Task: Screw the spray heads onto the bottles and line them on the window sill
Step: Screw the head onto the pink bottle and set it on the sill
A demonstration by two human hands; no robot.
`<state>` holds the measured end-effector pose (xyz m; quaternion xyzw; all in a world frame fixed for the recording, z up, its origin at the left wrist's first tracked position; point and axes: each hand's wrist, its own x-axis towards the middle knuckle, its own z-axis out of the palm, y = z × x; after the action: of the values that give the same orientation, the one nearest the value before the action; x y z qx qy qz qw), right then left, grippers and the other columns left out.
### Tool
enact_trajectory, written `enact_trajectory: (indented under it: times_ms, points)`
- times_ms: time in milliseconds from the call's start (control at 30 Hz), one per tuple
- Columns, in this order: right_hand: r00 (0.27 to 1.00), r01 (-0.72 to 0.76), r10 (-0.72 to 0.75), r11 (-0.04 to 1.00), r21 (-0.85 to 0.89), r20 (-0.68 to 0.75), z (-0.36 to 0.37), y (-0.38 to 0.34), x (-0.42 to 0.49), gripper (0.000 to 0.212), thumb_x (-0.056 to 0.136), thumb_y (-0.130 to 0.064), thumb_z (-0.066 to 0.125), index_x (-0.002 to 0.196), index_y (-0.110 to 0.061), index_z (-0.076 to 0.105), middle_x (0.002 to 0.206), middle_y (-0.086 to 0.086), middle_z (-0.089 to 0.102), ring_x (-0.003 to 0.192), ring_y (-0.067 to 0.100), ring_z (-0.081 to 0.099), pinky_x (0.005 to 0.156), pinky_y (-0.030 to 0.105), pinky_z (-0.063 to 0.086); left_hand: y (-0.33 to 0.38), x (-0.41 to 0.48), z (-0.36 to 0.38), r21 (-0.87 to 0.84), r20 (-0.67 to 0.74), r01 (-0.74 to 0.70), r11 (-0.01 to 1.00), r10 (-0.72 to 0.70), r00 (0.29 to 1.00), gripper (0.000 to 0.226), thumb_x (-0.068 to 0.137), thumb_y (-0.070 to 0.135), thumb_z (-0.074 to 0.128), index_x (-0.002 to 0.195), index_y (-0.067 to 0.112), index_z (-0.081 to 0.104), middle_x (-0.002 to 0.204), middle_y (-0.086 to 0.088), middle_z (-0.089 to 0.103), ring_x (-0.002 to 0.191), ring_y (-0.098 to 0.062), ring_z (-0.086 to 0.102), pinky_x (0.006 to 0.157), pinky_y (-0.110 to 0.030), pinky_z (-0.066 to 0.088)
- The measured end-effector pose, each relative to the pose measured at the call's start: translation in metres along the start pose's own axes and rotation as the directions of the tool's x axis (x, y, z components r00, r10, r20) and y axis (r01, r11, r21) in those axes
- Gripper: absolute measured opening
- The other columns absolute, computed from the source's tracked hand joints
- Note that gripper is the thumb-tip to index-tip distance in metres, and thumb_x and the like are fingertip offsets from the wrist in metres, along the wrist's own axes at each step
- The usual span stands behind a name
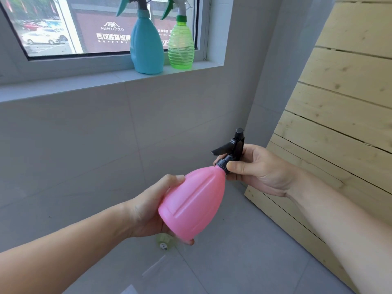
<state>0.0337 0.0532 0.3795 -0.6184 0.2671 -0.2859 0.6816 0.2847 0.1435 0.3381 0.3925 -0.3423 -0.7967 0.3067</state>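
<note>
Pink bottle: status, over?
Left hand grips pink bottle. Right hand on black spray head. Two bottles on sill. Nothing blocking.

Pale wood plank panel [343, 115] leaning at right; parked cars [42, 38] outside window.

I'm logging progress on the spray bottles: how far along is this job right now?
Done: the blue bottle and green bottle stand capped, side by side on the window sill. In hand: the left hand holds the pink bottle while the right hand grips the black spray head at its neck. Left: placing it on the sill.
</note>
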Motion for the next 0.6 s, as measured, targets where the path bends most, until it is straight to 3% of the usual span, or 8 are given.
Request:
enact_trajectory:
  times_ms: [67,133,233,300,367,500,600]
  points:
    - [1.000,0.010,-0.010,0.998,-0.063,-0.004,0.000,-0.001,-0.001,0.029,0.079,-0.011,0.078,0.107,-0.011,0.073,0.109,0.012,0.070,0.107,0.031,0.059,0.095,0.048,0.044,0.000,-0.001,0.001,0.031,-0.051,-0.048,0.998,0.049,0.997,0.059,0.067,0.054,0.068,0.121,0.033,0.075,0.103,-0.022,0.069,0.092,-0.045,0.067,0.065,-0.051,0.060]
    - [1.000,0.008,-0.011,0.993,-0.117,-0.029,-0.001,-0.003,-0.001,0.026,0.082,-0.004,0.068,0.103,-0.017,0.076,0.109,0.011,0.072,0.107,0.030,0.060,0.093,0.046,0.045,0.000,-0.003,0.002,0.112,-0.096,-0.086,0.990,0.097,0.991,0.056,0.063,0.056,0.068,0.115,0.035,0.078,0.092,-0.015,0.075,0.074,-0.036,0.072,0.061,-0.044,0.061]
    - [0.993,0.004,-0.030,0.974,-0.224,-0.110,0.001,-0.004,0.000,0.017,0.083,-0.009,0.069,0.099,-0.013,0.072,0.098,0.007,0.072,0.089,0.020,0.065,0.075,0.031,0.050,0.000,-0.003,0.003,0.318,-0.187,-0.140,0.938,0.207,0.960,0.071,0.062,0.060,0.072,0.124,0.024,0.070,0.100,-0.010,0.071,0.080,-0.026,0.068,0.068,-0.036,0.053]
    - [0.981,-0.049,-0.023,0.931,-0.362,-0.191,0.006,-0.003,0.002,0.007,0.090,-0.017,0.070,0.092,-0.010,0.071,0.086,0.005,0.072,0.075,0.016,0.064,0.068,0.030,0.048,0.001,-0.001,0.005,0.483,-0.247,-0.163,0.860,0.312,0.917,0.072,0.059,0.061,0.075,0.120,0.024,0.065,0.105,-0.004,0.070,0.081,-0.018,0.068,0.067,-0.033,0.053]
    - [0.956,-0.135,-0.004,0.884,-0.448,-0.294,0.011,0.000,0.004,0.021,0.092,-0.031,0.068,0.086,-0.011,0.073,0.075,0.002,0.072,0.065,0.015,0.062,0.064,0.031,0.048,0.001,0.000,0.009,0.607,-0.276,-0.162,0.778,0.398,0.875,0.073,0.055,0.061,0.080,0.119,0.031,0.060,0.111,0.001,0.070,0.083,-0.010,0.071,0.068,-0.026,0.057]
    - [0.913,-0.216,0.056,0.906,-0.365,-0.403,0.020,0.002,0.007,0.023,0.090,-0.037,0.068,0.085,-0.015,0.072,0.072,-0.004,0.071,0.062,0.012,0.060,0.056,0.027,0.044,0.001,0.002,0.010,0.755,-0.270,-0.120,0.645,0.473,0.839,0.086,0.050,0.061,0.084,0.126,0.036,0.054,0.119,0.008,0.064,0.097,-0.006,0.070,0.077,-0.025,0.061]
    - [0.918,-0.222,0.143,0.958,-0.182,-0.370,0.021,0.002,0.007,0.015,0.093,-0.027,0.066,0.091,-0.012,0.067,0.088,0.008,0.073,0.073,0.021,0.067,0.064,0.036,0.056,0.001,0.005,0.013,0.845,-0.291,-0.044,0.532,0.527,0.799,0.093,0.056,0.055,0.092,0.136,0.039,0.048,0.124,0.011,0.051,0.108,-0.003,0.059,0.084,-0.019,0.053]
